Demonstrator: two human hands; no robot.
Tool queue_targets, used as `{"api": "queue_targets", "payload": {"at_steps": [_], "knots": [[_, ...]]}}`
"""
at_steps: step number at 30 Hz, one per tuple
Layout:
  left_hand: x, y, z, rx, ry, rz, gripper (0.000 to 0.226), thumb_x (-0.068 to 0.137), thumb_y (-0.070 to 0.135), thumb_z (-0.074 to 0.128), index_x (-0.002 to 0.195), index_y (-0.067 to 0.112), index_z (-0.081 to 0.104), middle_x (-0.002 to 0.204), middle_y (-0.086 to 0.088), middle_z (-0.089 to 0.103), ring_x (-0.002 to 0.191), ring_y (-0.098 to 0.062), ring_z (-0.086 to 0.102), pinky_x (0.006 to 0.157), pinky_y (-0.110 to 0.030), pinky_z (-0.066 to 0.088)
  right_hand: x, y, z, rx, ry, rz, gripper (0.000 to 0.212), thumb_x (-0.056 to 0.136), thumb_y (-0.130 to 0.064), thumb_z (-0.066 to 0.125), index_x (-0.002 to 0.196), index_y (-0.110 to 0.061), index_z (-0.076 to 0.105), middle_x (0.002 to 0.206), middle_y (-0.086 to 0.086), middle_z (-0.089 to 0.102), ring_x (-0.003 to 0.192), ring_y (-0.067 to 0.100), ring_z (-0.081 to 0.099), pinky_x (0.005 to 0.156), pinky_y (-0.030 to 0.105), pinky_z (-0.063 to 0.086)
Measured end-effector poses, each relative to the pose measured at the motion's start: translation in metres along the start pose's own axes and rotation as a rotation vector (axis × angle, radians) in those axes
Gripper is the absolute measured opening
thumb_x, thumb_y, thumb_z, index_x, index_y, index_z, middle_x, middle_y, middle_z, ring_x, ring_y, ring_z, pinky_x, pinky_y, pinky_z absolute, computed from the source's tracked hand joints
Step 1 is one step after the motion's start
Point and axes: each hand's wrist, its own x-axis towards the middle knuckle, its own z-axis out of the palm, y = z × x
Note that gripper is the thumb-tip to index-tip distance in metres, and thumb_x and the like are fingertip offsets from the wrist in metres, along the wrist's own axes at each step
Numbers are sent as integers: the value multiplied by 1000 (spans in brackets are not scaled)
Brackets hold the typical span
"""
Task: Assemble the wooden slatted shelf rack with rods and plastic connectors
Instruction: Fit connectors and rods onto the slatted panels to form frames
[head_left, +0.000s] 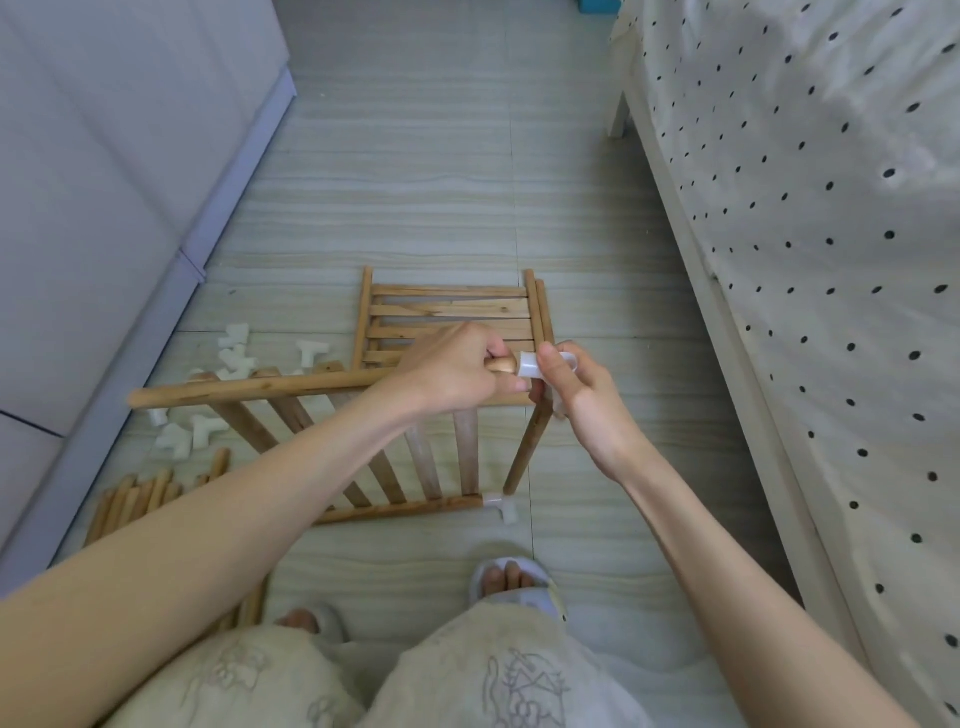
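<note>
Above floor, L hand (457, 366) grips rod end (501, 365); R hand (576, 395) pinches connector (530, 364); spare connectors (208, 431) lie nearby.

text: none legible | trousers (332, 680): embroidered motifs, possibly lettering, unreadable

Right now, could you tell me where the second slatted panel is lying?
In the head view, the second slatted panel lies flat on the floor, centre frame, just beyond both hands, with loose white connectors to its left.
</note>
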Motion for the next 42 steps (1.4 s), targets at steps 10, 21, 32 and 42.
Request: {"api": "queue_targets", "payload": {"at_steps": [10, 21, 32, 42], "knots": [[-5, -10, -5, 54, -92, 86, 18, 84, 45, 61, 84, 29, 53, 85, 10, 57, 87, -15, 54, 75, -32, 43, 0, -5, 2, -48, -52, 41, 32, 97, -38, 43, 73, -19, 47, 74, 4, 50, 68, 14, 43, 66, 25, 33], [-15, -32, 1, 440, 178, 329, 31, 93, 35, 50, 119, 19, 54, 117, 3, 56, 111, -17, 49, 91, -34, 25, 9, -6, -1, -54, -209, 107, 27, 97, -43, 41, 93, -18, 52, 81, 1, 60, 72, 18, 44, 69, 29, 35], [-25, -50, 5, 518, 329, 376, 37, 94, 49, 35, 110, 22, 53, 104, 6, 59, 89, -19, 59, 63, -28, 31, 16, -4, -7, -115, -334, 89, 34, 95, -46, 39, 89, -15, 52, 84, 6, 56, 87, 25, 46, 78, 32, 36], [-23, -55, 6, 434, 350, 358, 33, 94, 45, 42, 105, 20, 58, 97, 5, 62, 88, -19, 59, 68, -27, 28, 22, -2, -2, -53, -368, 127, 30, 97, -45, 37, 92, -20, 53, 77, -1, 58, 78, 16, 52, 68, 23, 37]]}}
